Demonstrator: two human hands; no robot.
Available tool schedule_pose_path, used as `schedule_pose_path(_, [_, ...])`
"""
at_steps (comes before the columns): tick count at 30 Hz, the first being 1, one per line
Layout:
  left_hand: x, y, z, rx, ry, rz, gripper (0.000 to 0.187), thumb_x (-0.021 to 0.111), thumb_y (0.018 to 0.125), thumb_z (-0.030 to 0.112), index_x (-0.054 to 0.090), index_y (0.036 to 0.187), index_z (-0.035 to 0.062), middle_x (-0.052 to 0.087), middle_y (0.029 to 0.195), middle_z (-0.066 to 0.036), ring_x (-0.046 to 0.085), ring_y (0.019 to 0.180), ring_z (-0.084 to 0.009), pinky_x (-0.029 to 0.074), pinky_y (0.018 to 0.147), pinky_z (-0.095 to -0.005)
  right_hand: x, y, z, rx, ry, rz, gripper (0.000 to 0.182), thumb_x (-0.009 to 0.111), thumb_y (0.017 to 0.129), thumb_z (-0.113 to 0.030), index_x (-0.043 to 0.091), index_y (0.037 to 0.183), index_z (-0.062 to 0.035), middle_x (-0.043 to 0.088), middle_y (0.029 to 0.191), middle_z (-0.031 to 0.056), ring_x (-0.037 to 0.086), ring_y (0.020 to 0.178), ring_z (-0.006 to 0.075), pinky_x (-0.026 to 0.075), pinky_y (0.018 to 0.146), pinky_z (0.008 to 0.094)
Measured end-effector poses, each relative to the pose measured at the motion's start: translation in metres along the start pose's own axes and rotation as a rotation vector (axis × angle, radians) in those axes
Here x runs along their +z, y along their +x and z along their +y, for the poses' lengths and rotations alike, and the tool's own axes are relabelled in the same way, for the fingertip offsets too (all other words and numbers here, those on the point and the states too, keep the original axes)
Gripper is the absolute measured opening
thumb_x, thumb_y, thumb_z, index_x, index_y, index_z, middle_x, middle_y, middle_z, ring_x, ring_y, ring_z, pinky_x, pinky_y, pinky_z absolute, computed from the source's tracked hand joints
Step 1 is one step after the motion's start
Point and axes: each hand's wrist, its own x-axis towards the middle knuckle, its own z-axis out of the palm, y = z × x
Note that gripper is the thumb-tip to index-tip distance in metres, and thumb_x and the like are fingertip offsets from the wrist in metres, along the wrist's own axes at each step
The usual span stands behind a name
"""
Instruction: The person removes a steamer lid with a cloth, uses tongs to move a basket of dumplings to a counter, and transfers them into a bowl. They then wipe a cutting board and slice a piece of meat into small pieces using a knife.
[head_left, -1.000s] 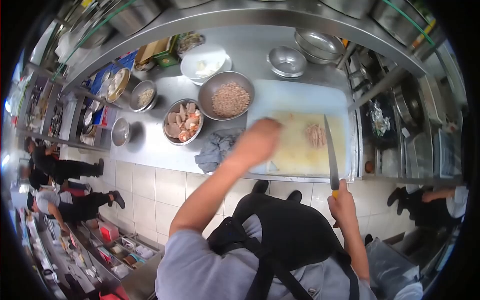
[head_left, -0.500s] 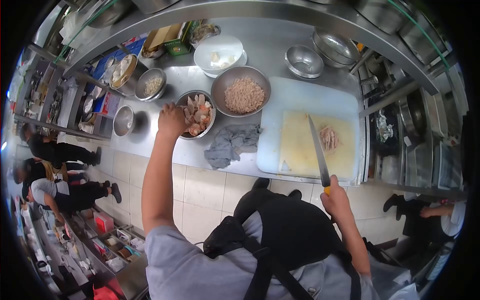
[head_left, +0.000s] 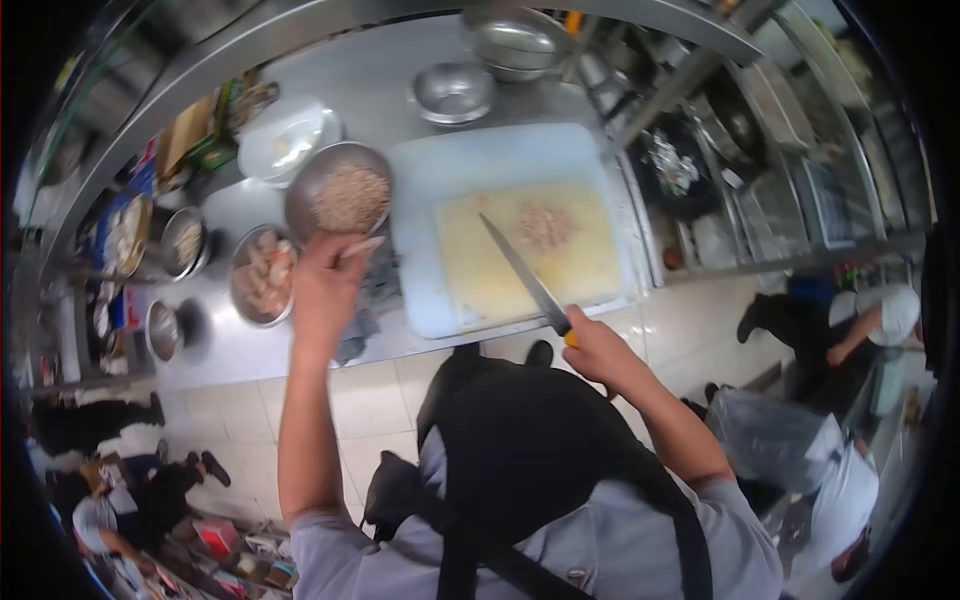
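Note:
My left hand (head_left: 328, 278) pinches a pale meat piece (head_left: 364, 246), close to the front rim of the metal bowl of diced meat (head_left: 352, 198). To its left stands a bowl of larger meat pieces (head_left: 266, 278), pinkish and orange. My right hand (head_left: 596, 350) is closed round the yellow handle of a long knife (head_left: 524, 272). The blade points away over a yellowish cutting sheet (head_left: 480, 295) that lies on a bluish-white cutting board (head_left: 420, 180). A small heap of cut meat (head_left: 546, 226) rests beyond the blade. Partly behind my left hand is a crumpled grey cloth (head_left: 380, 285).
An empty-looking metal bowl (head_left: 453, 93) and a colander-like bowl (head_left: 515, 42) stand at the back. A white bowl (head_left: 285, 145) is at back left. A bowl of chopped pale bits (head_left: 186, 246) sits further left. Other people (head_left: 875, 315) are at both sides.
My left hand has left the bowl of larger meat pieces and moved right with a piece in its fingers. The view has swung right. My right hand still grips the knife.

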Motion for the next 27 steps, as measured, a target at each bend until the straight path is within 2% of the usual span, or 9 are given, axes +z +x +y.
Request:
schedule_pose_path(1, [0.028,0.0,0.017,0.338,0.296,0.048,0.018,0.068,0.081,0.004,0.07,0.098,-0.0023,0.069,0.096,-0.015,0.068,0.088,-0.0306,0.056,0.083,-0.0389,-0.001,0.0,0.002,0.028,0.0,0.015,0.04,0.063,0.085,-0.011,0.04,0.116,-0.0004,0.064,0.092,0.0321,0.062,0.094,0.0503,0.049,0.081,0.0565])
schedule_pose_path(3, [0.091,0.005,0.022,0.643,0.588,-0.037,0.018,0.062,0.081,0.004,0.065,0.098,-0.0014,0.064,0.103,-0.016,0.064,0.099,-0.0334,0.054,0.09,-0.0413,0.001,0.003,0.005,0.027,-0.001,0.017,0.039,0.063,0.085,-0.01,0.04,0.115,0.0002,0.064,0.092,0.0329,0.063,0.095,0.0502,0.049,0.081,0.0566])
schedule_pose_path(5, [0.134,0.003,0.036,0.57,0.681,-0.308,0.02,0.057,0.082,0.006,0.062,0.101,-0.0014,0.062,0.107,-0.015,0.06,0.106,-0.0319,0.051,0.095,-0.0418,-0.006,0.001,-0.004,0.043,0.011,0.004,0.034,0.059,0.086,-0.007,0.041,0.113,0.0021,0.065,0.092,0.0333,0.064,0.095,0.0499,0.049,0.082,0.057])
schedule_pose_path(8, [0.162,-0.013,0.027,0.503,0.533,-0.364,0.022,0.059,0.084,0.007,0.063,0.104,-0.0031,0.061,0.112,-0.016,0.058,0.111,-0.0325,0.05,0.098,-0.0416,-0.006,0.002,0.001,0.057,-0.014,0.045,0.031,0.056,0.084,-0.002,0.042,0.111,0.0041,0.066,0.089,0.0325,0.065,0.091,0.0501,0.05,0.08,0.057])
schedule_pose_path(12, [0.146,-0.019,0.031,0.621,0.433,-0.272,0.028,0.065,0.083,0.005,0.064,0.111,-0.0018,0.062,0.118,-0.017,0.058,0.114,-0.0353,0.052,0.095,-0.0423,-0.005,0.007,0.017,-0.009,-0.086,0.146,0.028,0.052,0.082,0.003,0.044,0.11,0.0042,0.066,0.083,0.0305,0.065,0.085,0.0502,0.051,0.076,0.0572])
schedule_pose_path(14, [0.147,-0.012,0.016,0.635,0.273,-0.42,0.028,0.065,0.087,0.008,0.064,0.112,-0.0045,0.061,0.118,-0.018,0.056,0.118,-0.036,0.047,0.105,-0.0412,-0.008,0.007,0.015,-0.023,-0.087,0.164,0.028,0.049,0.083,0.004,0.044,0.11,0.0038,0.066,0.082,0.0293,0.066,0.083,0.0491,0.052,0.075,0.0572])
schedule_pose_path(21, [0.162,-0.002,0.016,0.612,0.289,-0.443,0.029,0.067,0.089,0.013,0.065,0.114,-0.0021,0.063,0.121,-0.015,0.056,0.121,-0.0342,0.046,0.107,-0.0418,0.0,-0.003,0.007,-0.048,-0.174,0.146,0.031,0.053,0.082,0.005,0.044,0.112,0.0036,0.067,0.084,0.0267,0.067,0.083,0.0469,0.053,0.074,0.0558])
schedule_pose_path(23, [0.158,0.002,0.009,0.734,0.294,-0.447,0.031,0.068,0.089,0.015,0.065,0.115,-0.0024,0.064,0.123,-0.015,0.056,0.122,-0.0338,0.046,0.108,-0.0415,-0.003,-0.007,-0.002,-0.034,-0.199,0.153,0.032,0.054,0.082,0.005,0.044,0.112,0.0038,0.067,0.087,0.027,0.067,0.084,0.0463,0.053,0.074,0.0548])
schedule_pose_path(27, [0.158,0.004,0.008,0.759,0.298,-0.479,0.032,0.067,0.09,0.016,0.065,0.116,-0.0022,0.063,0.127,-0.014,0.055,0.123,-0.0338,0.045,0.109,-0.0417,0.01,-0.008,0.0,-0.01,-0.186,0.128,0.032,0.055,0.082,0.005,0.044,0.112,0.0041,0.066,0.089,0.0277,0.067,0.084,0.0457,0.053,0.074,0.0542])
